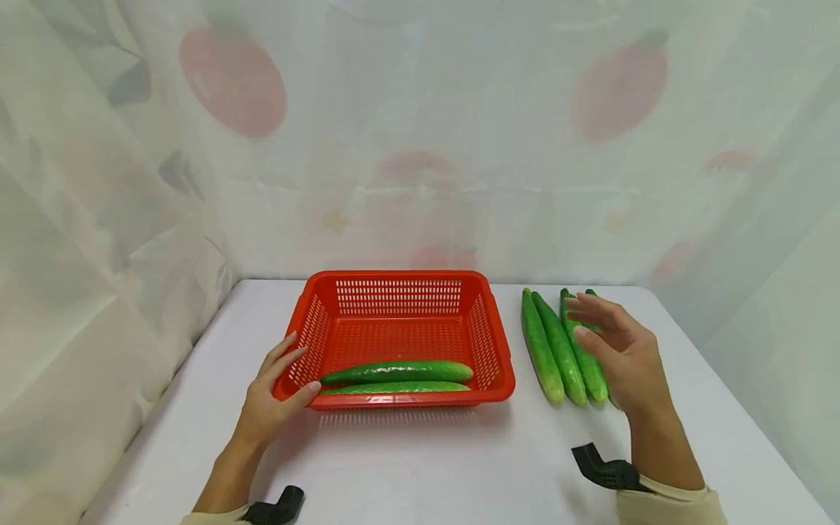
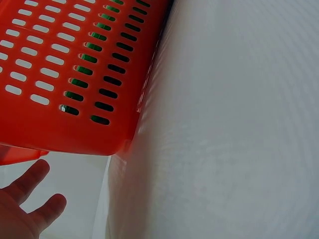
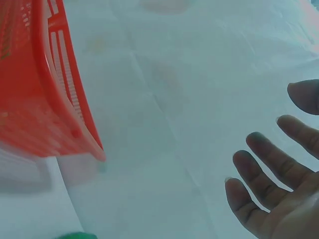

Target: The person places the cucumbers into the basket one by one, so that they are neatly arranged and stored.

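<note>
A red plastic basket point(image 1: 403, 397) with slotted walls stands on the table, two green cucumbers point(image 1: 397, 372) lying side by side along its near wall. My left hand point(image 1: 269, 399) is at the basket's left front corner, thumb by the rim and fingers spread along the left side. In the left wrist view, two fingertips point(image 2: 52, 206) show below the basket's wall. To the right lie several more cucumbers point(image 1: 541, 350) in a loose row. Over the rightmost of these hangs my right hand point(image 1: 626, 357), fingers apart and loosely bent, holding nothing; it partly hides them.
The white table point(image 1: 420, 474) runs back to a pale sheet point(image 1: 499, 146) printed with faded fruit. Similar sheeting point(image 1: 79, 255) stands along the left side, and a pale wall point(image 1: 774, 292) along the right. Each wrist wears a black mount point(image 1: 610, 470).
</note>
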A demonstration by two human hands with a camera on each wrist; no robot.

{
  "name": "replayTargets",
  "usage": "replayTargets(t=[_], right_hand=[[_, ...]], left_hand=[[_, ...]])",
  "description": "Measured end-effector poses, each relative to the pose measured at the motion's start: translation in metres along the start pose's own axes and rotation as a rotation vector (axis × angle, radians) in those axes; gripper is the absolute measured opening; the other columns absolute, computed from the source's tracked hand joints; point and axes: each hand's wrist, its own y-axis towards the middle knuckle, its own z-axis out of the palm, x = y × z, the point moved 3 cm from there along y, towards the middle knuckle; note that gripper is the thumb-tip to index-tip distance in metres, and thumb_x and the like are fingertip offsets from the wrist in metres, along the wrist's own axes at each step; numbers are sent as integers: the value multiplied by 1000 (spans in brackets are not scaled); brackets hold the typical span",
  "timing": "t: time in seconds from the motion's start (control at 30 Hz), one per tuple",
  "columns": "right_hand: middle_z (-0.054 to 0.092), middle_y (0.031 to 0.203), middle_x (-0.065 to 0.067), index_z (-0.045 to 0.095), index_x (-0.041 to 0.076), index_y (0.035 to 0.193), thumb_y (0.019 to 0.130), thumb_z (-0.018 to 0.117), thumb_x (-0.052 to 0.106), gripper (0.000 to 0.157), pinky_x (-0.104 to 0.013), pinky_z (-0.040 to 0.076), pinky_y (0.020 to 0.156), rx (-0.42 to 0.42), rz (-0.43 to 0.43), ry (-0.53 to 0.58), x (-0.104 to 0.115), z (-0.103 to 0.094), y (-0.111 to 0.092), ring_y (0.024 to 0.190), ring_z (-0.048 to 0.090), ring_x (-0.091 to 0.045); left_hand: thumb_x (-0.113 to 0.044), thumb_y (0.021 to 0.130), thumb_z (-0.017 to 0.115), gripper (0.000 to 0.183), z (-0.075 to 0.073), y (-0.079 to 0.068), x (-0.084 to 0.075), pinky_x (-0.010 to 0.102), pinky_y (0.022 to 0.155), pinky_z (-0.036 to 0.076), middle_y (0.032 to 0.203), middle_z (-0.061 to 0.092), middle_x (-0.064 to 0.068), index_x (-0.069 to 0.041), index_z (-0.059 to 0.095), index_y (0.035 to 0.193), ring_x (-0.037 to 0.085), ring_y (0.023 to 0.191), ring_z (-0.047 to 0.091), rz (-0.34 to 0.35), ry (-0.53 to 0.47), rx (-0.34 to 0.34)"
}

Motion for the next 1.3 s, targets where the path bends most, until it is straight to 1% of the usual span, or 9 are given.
replayTargets(t=[0.17, 0.3, 0.57, 0.67, 0.8, 0.9, 1.13, 1.23, 1.3], right_hand=[[57, 127, -13, 51, -7, 133, 90, 55, -13, 43, -20, 44, 86, -135, -9, -103, 1, -18, -4, 114, 53, -21], [55, 129, -11, 54, -5, 132, 90, 57, -12, 43, -19, 43, 86, -273, 52, -180, 0, -33, -9, 116, 51, -21], [54, 130, -8, 56, 1, 133, 90, 60, -7, 43, -17, 42, 85, -408, 174, -295, -10, -54, -14, 116, 50, -19], [55, 129, -6, 57, 2, 132, 90, 61, -6, 43, -16, 41, 85, -446, 210, -320, -17, -62, -17, 115, 50, -17], [56, 128, -2, 59, 5, 132, 90, 63, -4, 43, -14, 41, 84, -478, 255, -379, -26, -69, -21, 114, 51, -16], [56, 130, 0, 59, 10, 133, 91, 64, 1, 43, -14, 41, 85, -482, 303, -437, -33, -75, -24, 115, 50, -14], [51, 136, 5, 55, 19, 138, 94, 64, 16, 45, -11, 40, 82, -470, 438, -501, -59, -97, -32, 119, 46, -11], [49, 137, 5, 52, 22, 141, 95, 63, 22, 47, -13, 41, 82, -463, 503, -518, -70, -106, -37, 122, 44, -13], [48, 139, 4, 49, 24, 142, 95, 62, 26, 49, -19, 41, 88, -462, 544, -520, -75, -111, -41, 124, 42, -15]], left_hand=[[0, 78, 74, 55, 0, 0, -19, 12, 97, 30, 149, 35, 14, 4, 56, 130, 31, 136, 29, 5, -19, 1], [0, 79, 73, 54, -2, 0, -32, 12, 96, 31, 148, 35, 17, 5, 55, 130, 35, 135, 28, -6, -28, 7], [-2, 78, 75, 58, -2, 0, -8, 12, 97, 29, 150, 35, 7, 0, 55, 132, 25, 137, 28, -16, -2, -1], [-1, 79, 74, 56, -2, 0, -17, 12, 97, 29, 150, 35, 12, 4, 55, 131, 30, 136, 29, -1, -15, 3], [-2, 81, 72, 54, -2, -2, -31, 12, 97, 29, 148, 34, 19, 8, 53, 130, 33, 136, 28, 22, -22, 6], [-3, 81, 71, 53, -2, -2, -35, 12, 96, 30, 148, 34, 20, 7, 53, 131, 32, 136, 28, 16, -11, 5], [-2, 79, 73, 53, -3, -1, -40, 12, 96, 29, 148, 36, 17, 5, 55, 129, 36, 135, 29, -18, 6, 5], [-3, 80, 73, 54, -3, 0, -39, 11, 95, 30, 148, 36, 16, 4, 55, 130, 36, 135, 29, -21, 10, 6], [-3, 80, 73, 54, -3, 0, -38, 11, 95, 31, 149, 35, 16, 4, 55, 130, 35, 135, 29, -24, 9, 9]])
